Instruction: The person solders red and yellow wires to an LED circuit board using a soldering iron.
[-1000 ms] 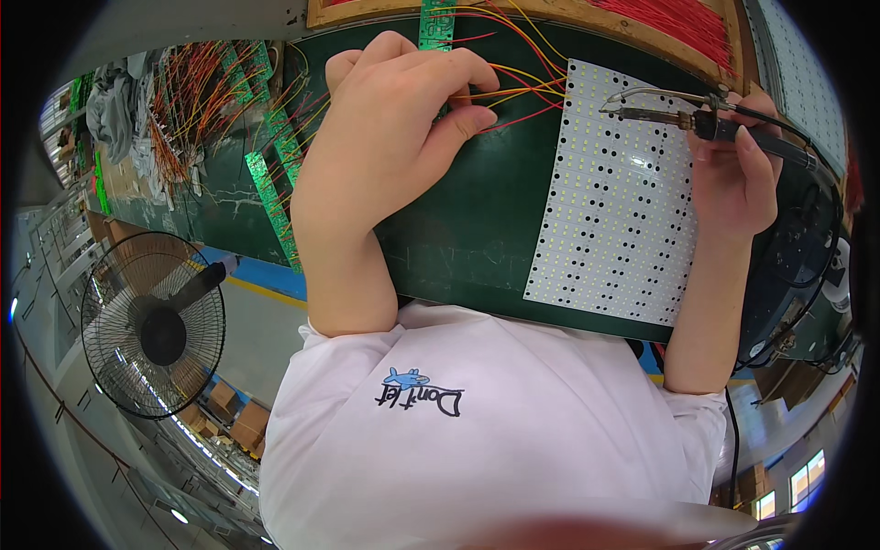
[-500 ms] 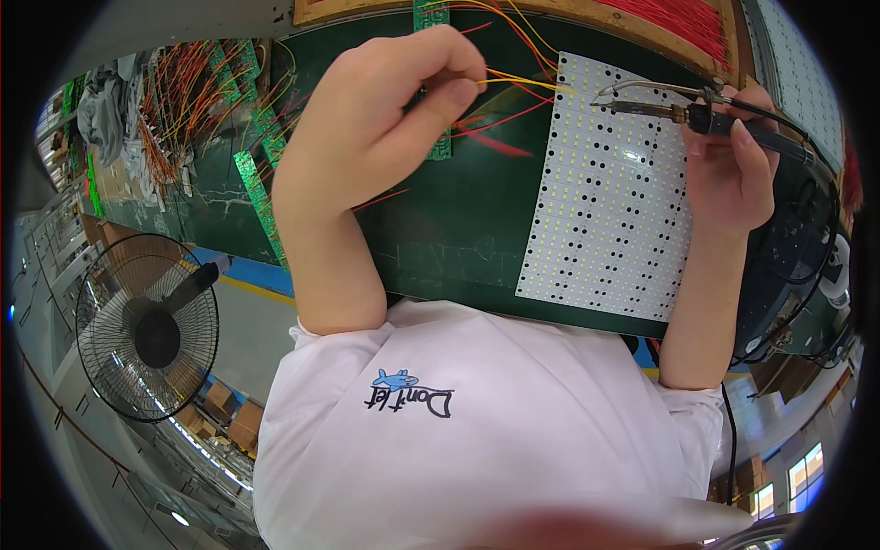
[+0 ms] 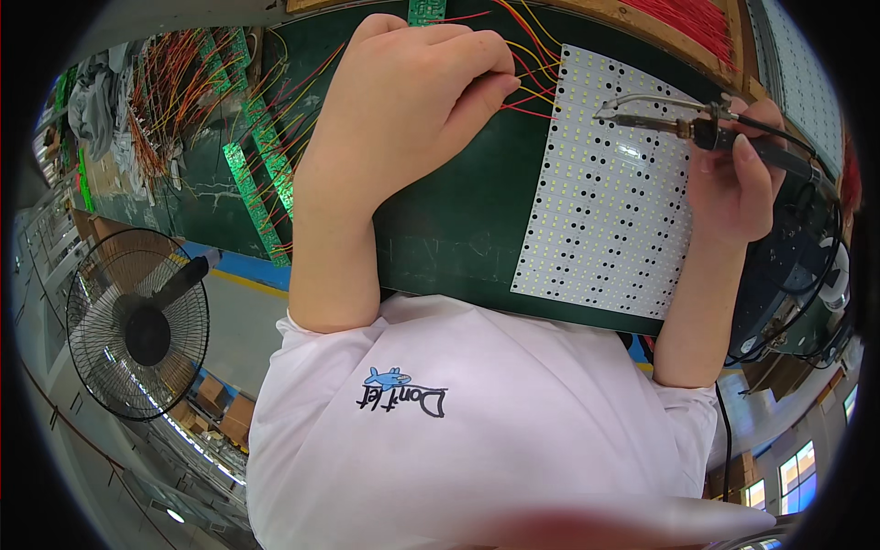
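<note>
My right hand (image 3: 736,188) is wrapped round the black handle of a soldering iron (image 3: 646,123). A thin bent metal tube runs along the iron, its end beside the tip. Both ends hover over the upper part of a white LED board (image 3: 600,206) dotted with small yellowish LEDs and black spots. To the board's left, my left hand (image 3: 426,105) is closed in a pinch on thin red and yellow wires (image 3: 533,93). These wires reach the board's upper left edge. A green circuit board (image 3: 427,11) shows partly behind my left hand, which hides the rest of it.
Several green circuit boards (image 3: 252,202) with red and yellow wires lie at the left of the dark green table (image 3: 440,243). A wooden tray (image 3: 610,11) of red wires borders the far side. Black cables (image 3: 830,275) hang at right. A fan (image 3: 137,325) stands at left.
My left hand has moved right, closer to the LED board, and its fingers are now nearer the wire ends. The soldering iron stays over the board with little movement. The view has shifted slightly.
</note>
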A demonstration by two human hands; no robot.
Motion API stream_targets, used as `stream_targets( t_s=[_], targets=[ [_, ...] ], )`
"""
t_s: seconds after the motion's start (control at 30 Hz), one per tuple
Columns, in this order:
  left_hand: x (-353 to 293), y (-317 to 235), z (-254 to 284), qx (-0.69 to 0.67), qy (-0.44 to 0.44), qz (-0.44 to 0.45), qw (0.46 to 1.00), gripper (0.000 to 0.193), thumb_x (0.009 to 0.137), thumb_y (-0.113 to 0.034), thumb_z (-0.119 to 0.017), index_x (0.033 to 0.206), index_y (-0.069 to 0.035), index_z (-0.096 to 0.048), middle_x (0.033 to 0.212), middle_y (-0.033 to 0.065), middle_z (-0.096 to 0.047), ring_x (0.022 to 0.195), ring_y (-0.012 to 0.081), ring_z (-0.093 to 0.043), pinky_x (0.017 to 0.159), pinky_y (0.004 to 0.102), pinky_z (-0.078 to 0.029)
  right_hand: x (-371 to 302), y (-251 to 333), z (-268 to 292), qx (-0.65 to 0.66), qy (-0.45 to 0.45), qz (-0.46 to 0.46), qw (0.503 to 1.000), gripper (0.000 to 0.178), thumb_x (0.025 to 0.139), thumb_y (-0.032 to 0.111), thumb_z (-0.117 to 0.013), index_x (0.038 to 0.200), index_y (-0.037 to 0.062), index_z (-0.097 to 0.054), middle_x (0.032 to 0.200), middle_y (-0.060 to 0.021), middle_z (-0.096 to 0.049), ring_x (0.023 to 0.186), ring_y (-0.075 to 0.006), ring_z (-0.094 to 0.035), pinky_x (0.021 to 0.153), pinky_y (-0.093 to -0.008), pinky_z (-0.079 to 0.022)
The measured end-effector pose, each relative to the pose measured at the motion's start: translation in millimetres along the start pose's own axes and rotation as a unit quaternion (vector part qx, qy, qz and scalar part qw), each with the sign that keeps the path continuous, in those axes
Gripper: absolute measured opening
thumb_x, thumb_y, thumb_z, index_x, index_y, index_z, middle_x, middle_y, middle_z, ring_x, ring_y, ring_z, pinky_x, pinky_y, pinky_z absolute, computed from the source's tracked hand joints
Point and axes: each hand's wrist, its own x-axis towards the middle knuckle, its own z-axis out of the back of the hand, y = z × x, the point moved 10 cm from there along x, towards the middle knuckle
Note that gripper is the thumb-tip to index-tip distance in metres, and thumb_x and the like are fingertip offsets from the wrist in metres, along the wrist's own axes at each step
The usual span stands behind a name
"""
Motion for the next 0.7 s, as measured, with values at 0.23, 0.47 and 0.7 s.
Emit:
stream_targets(
  t_s=[0.23,0.47,0.7],
  targets=[
    [4.7,-2.8,2.3,0.016,0.019,0.021,0.999,0.004,0.09,-0.015,-0.069,0.09,-0.012,-0.066,0.074,-0.0015,-0.066,0.063,0.0197,-0.06,0.076,0.0347,-0.042,-5.0,-8.1,-6.6,-0.108,-0.043,-0.034,0.993,0.019,0.089,0.0,-0.07,0.103,0.001,-0.058,0.091,-0.0077,-0.063,0.069,-0.0095,-0.057,0.055,-0.0198,-0.042],
    [4.8,1.2,2.8,-0.004,0.025,0.027,0.999,0.004,0.09,-0.014,-0.068,0.091,-0.012,-0.066,0.072,-0.0009,-0.064,0.061,0.0182,-0.058,0.079,0.0332,-0.044,-2.9,-7.4,-13.6,-0.148,-0.037,-0.022,0.988,0.02,0.089,0.004,-0.074,0.102,0.0007,-0.059,0.088,-0.0077,-0.063,0.065,-0.0107,-0.056,0.052,-0.0228,-0.042],
    [5.0,-0.1,1.7,-0.001,0.027,0.029,0.999,0.004,0.091,-0.015,-0.069,0.091,-0.012,-0.066,0.071,-0.0013,-0.063,0.062,0.018,-0.058,0.078,0.033,-0.043,-2.3,-8.6,-11.9,-0.138,-0.062,-0.03,0.988,0.02,0.089,0.003,-0.074,0.102,0.0002,-0.059,0.082,-0.0075,-0.063,0.062,-0.0117,-0.056,0.053,-0.0237,-0.042]
  ],
)
